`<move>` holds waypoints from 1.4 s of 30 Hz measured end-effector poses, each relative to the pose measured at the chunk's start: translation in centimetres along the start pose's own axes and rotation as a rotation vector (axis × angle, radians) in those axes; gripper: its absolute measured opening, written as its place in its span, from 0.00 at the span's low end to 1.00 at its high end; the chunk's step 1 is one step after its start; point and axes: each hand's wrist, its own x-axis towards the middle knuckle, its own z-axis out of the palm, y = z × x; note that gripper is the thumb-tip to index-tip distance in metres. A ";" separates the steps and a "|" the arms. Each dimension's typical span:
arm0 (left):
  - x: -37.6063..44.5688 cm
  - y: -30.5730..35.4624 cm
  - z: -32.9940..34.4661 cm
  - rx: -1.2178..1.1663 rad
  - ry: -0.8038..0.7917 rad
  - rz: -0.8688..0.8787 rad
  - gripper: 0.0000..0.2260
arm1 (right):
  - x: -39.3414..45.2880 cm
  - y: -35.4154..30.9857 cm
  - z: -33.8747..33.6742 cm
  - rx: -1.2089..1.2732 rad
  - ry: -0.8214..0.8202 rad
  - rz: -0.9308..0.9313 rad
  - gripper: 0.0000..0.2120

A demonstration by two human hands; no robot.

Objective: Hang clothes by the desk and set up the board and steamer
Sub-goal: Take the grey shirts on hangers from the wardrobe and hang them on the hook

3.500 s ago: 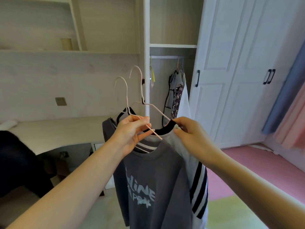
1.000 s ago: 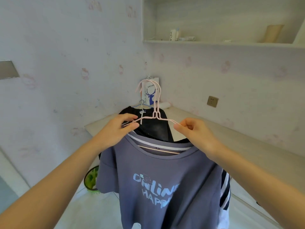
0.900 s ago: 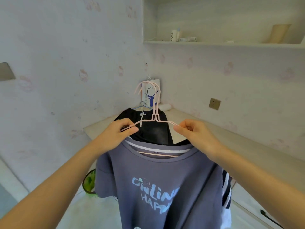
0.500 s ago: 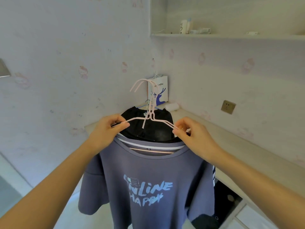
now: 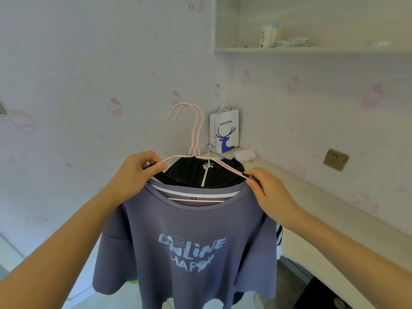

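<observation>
Clothes on two pink wire hangers (image 5: 196, 139) hang between your hands, the grey T-shirt (image 5: 191, 237) frontmost, with the desk (image 5: 323, 210) at three o'clock. Your left hand (image 5: 136, 175) and right hand (image 5: 272, 195) pinch the hanger shoulders. Soft, light fabric slides; hold the stiff wire.

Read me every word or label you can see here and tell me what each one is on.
"luckin coffee": white paper bag hung in the wall corner, above a blue deer logo.
"ONLINE HAPPY": grey-blue T-shirt, in pale blue letters.
White bottle on the shelf: dark marks, too small to read.
Neck tag on the T-shirt: unreadable.
</observation>
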 end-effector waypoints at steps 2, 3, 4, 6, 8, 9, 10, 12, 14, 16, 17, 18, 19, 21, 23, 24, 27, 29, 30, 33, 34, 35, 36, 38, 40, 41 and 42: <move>2.4 -1.0 -0.2 0.032 -0.034 0.008 0.07 | 2.2 0.5 1.0 -0.012 0.038 0.010 0.11; 3.6 -1.6 -0.2 0.037 -0.044 0.011 0.07 | 3.4 0.8 1.6 -0.022 0.058 0.016 0.11; 4.9 -2.2 -0.3 0.044 -0.054 0.019 0.07 | 4.6 1.0 2.0 -0.033 0.077 0.025 0.11; 7.5 -3.5 -0.2 0.058 -0.068 0.041 0.07 | 7.1 1.4 2.8 -0.059 0.112 0.044 0.11; 10.1 -5.0 -0.1 0.064 -0.066 0.061 0.06 | 9.4 1.8 3.3 -0.070 0.145 0.059 0.10; 11.3 -5.9 0.0 0.073 -0.067 0.071 0.06 | 10.6 2.1 3.4 -0.070 0.163 0.066 0.10; 12.3 -6.9 0.0 0.085 -0.070 0.077 0.05 | 11.6 2.4 3.6 -0.072 0.182 0.074 0.09; 14.1 -9.3 0.1 0.102 -0.089 0.064 0.03 | 13.4 3.2 3.9 -0.079 0.219 0.106 0.09; 15.6 -11.8 0.1 0.101 -0.119 0.044 0.02 | 14.9 4.1 4.2 -0.080 0.252 0.139 0.09; 16.8 -13.7 0.3 0.078 -0.122 0.033 0.03 | 16.2 4.7 4.7 -0.085 0.260 0.150 0.09; 17.5 -14.4 0.6 0.075 -0.111 0.035 0.04 | 16.8 5.0 4.9 -0.093 0.261 0.146 0.09; 18.1 -14.8 1.0 0.079 -0.094 0.046 0.04 | 17.4 5.2 5.2 -0.104 0.266 0.139 0.09; 18.8 -15.2 1.4 0.084 -0.075 0.055 0.04 | 18.1 5.4 5.4 -0.114 0.271 0.134 0.09; 20.0 -15.8 2.3 0.088 -0.038 0.060 0.05 | 19.5 6.0 5.9 -0.133 0.275 0.131 0.10; 21.2 -16.6 3.1 0.095 -0.002 0.045 0.05 | 20.9 6.9 6.3 -0.176 0.273 0.126 0.10; 21.8 -17.0 3.5 0.093 0.017 0.036 0.05 | 21.5 7.6 6.6 -0.202 0.271 0.119 0.10; 23.7 -18.1 4.9 0.073 0.078 0.003 0.06 | 23.7 9.4 7.3 -0.251 0.271 0.096 0.10; 25.2 -18.3 5.7 0.046 0.113 -0.004 0.07 | 25.5 10.5 7.6 -0.254 0.277 0.099 0.10; 26.2 -18.3 6.0 0.048 0.125 -0.003 0.08 | 26.5 11.1 7.6 -0.252 0.280 0.102 0.10; 29.6 -18.6 6.6 0.088 0.132 0.016 0.08 | 29.9 12.8 7.7 -0.245 0.292 0.102 0.10; 30.9 -18.8 6.7 0.100 0.122 0.021 0.08 | 31.1 13.4 7.7 -0.240 0.285 0.106 0.10; 32.5 -19.1 7.0 0.112 0.107 0.019 0.08 | 32.4 14.3 7.8 -0.235 0.277 0.113 0.10; 33.9 -19.5 7.4 0.124 0.089 0.017 0.07 | 33.7 15.1 7.9 -0.233 0.268 0.120 0.11; 36.6 -20.1 8.3 0.132 0.064 0.006 0.07 | 36.2 16.9 8.4 -0.227 0.252 0.138 0.11; 39.2 -20.7 9.5 0.130 0.053 -0.007 0.07 | 38.6 18.8 8.9 -0.218 0.244 0.160 0.11; 40.5 -21.1 10.2 0.132 0.049 -0.016 0.07 | 39.8 19.9 9.3 -0.210 0.242 0.171 0.11; 41.7 -21.5 10.8 0.134 0.045 -0.025 0.07 | 41.0 20.9 9.7 -0.202 0.237 0.184 0.11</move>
